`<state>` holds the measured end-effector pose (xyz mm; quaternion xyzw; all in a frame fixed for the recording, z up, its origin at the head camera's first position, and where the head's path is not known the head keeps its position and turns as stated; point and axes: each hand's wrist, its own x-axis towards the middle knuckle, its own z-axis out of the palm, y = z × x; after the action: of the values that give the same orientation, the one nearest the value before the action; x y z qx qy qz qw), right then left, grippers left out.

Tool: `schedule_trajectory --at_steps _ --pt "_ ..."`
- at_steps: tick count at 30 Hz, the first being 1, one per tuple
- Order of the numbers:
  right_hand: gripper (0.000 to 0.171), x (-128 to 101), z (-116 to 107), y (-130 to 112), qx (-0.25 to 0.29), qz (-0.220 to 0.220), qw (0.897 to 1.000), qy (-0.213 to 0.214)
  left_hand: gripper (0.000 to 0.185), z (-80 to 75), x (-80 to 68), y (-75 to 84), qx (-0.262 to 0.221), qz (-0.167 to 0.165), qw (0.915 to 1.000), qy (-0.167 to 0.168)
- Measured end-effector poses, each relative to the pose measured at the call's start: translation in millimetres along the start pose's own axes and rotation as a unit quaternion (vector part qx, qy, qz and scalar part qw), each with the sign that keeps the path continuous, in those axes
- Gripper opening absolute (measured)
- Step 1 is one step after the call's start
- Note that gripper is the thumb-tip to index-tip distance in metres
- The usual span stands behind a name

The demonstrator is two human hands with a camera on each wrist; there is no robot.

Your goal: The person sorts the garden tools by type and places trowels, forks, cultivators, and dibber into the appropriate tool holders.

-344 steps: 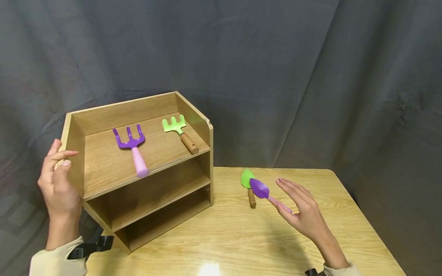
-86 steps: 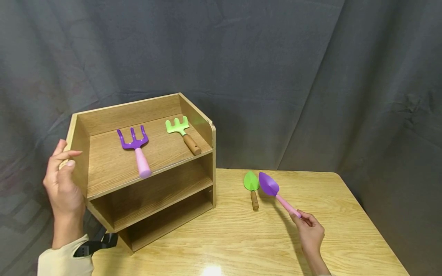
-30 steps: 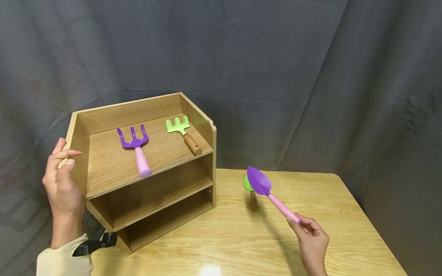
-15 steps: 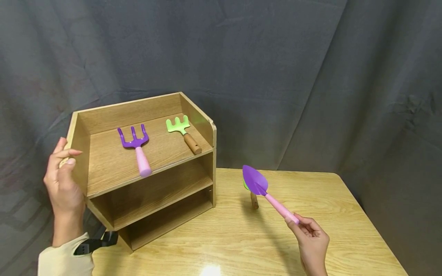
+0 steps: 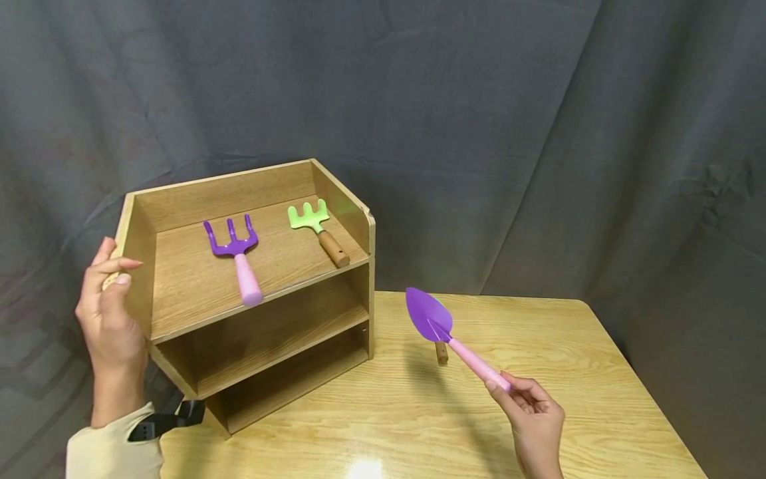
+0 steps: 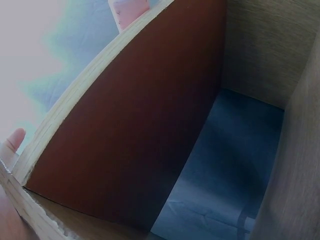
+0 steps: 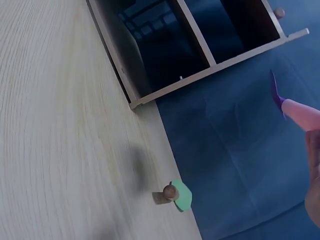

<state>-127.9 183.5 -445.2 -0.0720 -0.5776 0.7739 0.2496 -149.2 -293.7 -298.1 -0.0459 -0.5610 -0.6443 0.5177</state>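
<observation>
In the head view, my right hand (image 5: 531,419) pinches the pink handle end of a purple hand trowel (image 5: 429,315). Its blade points up and left, raised over the table, with a shadow below. Beneath it lies a green trowel (image 7: 184,196); only its brown handle shows in the head view, the purple blade covering the rest. My left hand (image 5: 110,326) grips the left side panel of a wooden shelf unit (image 5: 372,306), thumb on the inner side. On the unit's top lie a purple hand fork (image 5: 227,249) with a pink handle and a green hand rake (image 5: 308,218).
The shelf unit has two compartments under its top tray and stands on the left of the wooden table (image 5: 598,386). A dark grey curtain (image 5: 479,133) hangs behind the table.
The right hand first hovers open at the purple trowel, then holds it by the handle end. The trowel has lifted and moved left across the green one. The left hand keeps its place.
</observation>
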Motion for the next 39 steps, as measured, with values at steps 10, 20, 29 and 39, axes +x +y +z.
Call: schedule_trajectory --at_steps 10,20,29,39 --pt "0.021 -6.9 4.8 -5.7 -0.002 -0.001 1.000 -0.021 0.028 -2.6 0.0 -3.4 0.010 -0.008 0.9999 0.001" --pt "0.022 -10.6 5.6 -10.2 0.030 -0.037 0.996 -0.072 0.028 -0.7 -1.3 -0.2 0.031 -0.002 0.9995 -0.004" --pt "0.023 -13.3 9.5 -6.6 0.055 -0.060 0.988 -0.134 0.029 -0.8 -1.1 0.9 0.053 0.001 0.9986 -0.007" --pt "0.023 -14.0 20.6 -2.0 0.048 -0.070 0.979 -0.185 0.029 -0.7 -0.9 0.4 0.043 -0.002 0.9991 -0.006"
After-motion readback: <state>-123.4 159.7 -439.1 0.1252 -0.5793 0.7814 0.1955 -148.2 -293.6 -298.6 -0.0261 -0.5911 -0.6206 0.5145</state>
